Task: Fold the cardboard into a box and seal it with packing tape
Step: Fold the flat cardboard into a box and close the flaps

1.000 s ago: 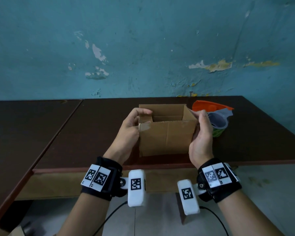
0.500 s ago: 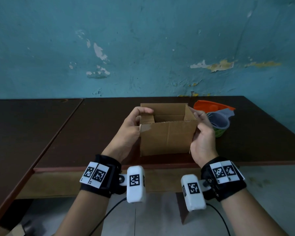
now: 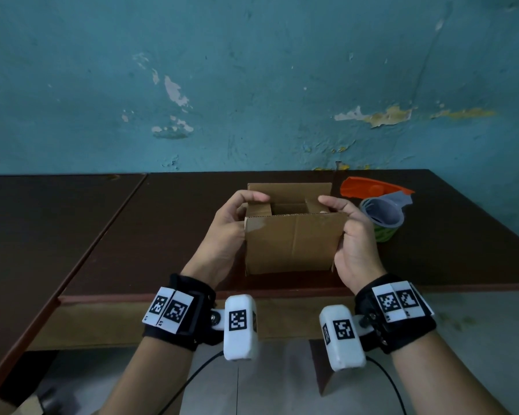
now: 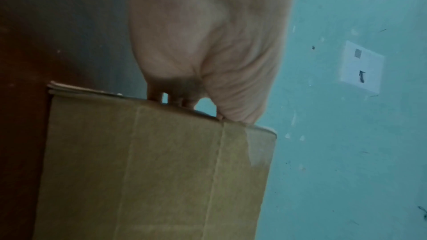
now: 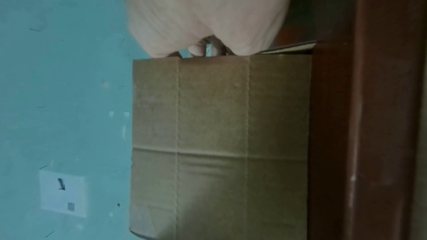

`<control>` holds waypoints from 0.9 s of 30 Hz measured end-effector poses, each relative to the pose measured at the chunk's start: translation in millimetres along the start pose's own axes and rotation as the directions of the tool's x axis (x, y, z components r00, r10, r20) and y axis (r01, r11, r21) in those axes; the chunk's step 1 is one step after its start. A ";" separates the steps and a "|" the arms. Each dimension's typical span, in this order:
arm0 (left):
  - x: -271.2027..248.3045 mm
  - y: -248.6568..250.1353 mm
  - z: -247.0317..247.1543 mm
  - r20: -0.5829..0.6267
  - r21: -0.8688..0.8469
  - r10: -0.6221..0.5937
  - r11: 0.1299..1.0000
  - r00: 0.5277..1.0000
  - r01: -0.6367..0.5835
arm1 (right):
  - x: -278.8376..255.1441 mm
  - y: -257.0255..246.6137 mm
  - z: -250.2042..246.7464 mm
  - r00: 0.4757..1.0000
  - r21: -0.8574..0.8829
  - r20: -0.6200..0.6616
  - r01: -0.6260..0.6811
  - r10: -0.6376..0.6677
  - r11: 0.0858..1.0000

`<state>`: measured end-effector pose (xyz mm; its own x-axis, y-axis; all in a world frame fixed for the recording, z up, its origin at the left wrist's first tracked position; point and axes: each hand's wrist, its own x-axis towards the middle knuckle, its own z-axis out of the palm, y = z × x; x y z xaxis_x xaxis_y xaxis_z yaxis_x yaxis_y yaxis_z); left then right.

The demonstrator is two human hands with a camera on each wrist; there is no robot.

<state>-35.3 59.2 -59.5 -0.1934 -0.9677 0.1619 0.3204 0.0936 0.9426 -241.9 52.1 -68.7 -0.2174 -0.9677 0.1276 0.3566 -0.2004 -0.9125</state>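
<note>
An open brown cardboard box (image 3: 294, 244) stands upright on the dark table (image 3: 162, 235) near its front edge. My left hand (image 3: 237, 217) grips the box's left side, its fingers curled over the left short flap, which is bent inward. On the opposite side my right hand (image 3: 346, 220) holds the box, fingers hooked over the right short flap, also bent inward. The near and far long flaps stand up. In the wrist views the palms (image 4: 208, 43) (image 5: 208, 15) hide most of the fingers above the box wall (image 4: 157, 171) (image 5: 219, 134). A tape dispenser (image 3: 384, 214), orange and grey, lies just right of the box.
The table's front edge (image 3: 282, 292) runs just below the box. A second dark table (image 3: 42, 235) adjoins on the left. A peeling teal wall (image 3: 252, 85) rises behind the tables. Floor shows beneath my wrists.
The right hand's fingers have come over the top and pushed the right short flap inward. The left hand has kept its hold on the left flap. The box has stayed in place.
</note>
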 end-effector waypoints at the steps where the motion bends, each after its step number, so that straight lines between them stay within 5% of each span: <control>1: -0.1 -1.6 0.4 -0.010 -0.015 0.015 1.000 1.000 -0.015 | 0.4 -0.6 0.1 1.000 -0.002 -0.003 -0.002 0.002 1.000; 12: -0.2 -6.8 -0.4 -0.095 0.010 0.028 1.000 0.995 -0.028 | 1.2 -0.4 -1.5 1.000 -0.016 -0.012 0.005 -0.005 1.000; 16: -0.2 -7.6 0.2 -0.146 0.055 0.128 0.991 0.981 -0.122 | 0.9 -1.3 -2.5 1.000 -0.024 -0.001 0.014 -0.014 1.000; 21: -2.2 1.2 1.4 -0.198 -0.135 0.181 0.968 0.963 -0.210 | 2.1 -1.4 -2.2 1.000 -0.020 -0.019 -0.001 0.001 1.000; 27: -5.3 -1.4 9.3 -0.142 0.051 0.198 0.980 0.970 -0.192 | 5.3 -1.2 1.7 0.996 0.022 -0.082 -0.029 0.030 0.999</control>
<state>-43.4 66.4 -59.0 0.0072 -0.9533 0.3020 0.3035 0.2898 0.9077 -241.9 46.9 -66.3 -0.2805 -0.9575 0.0672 0.3826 -0.1758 -0.9071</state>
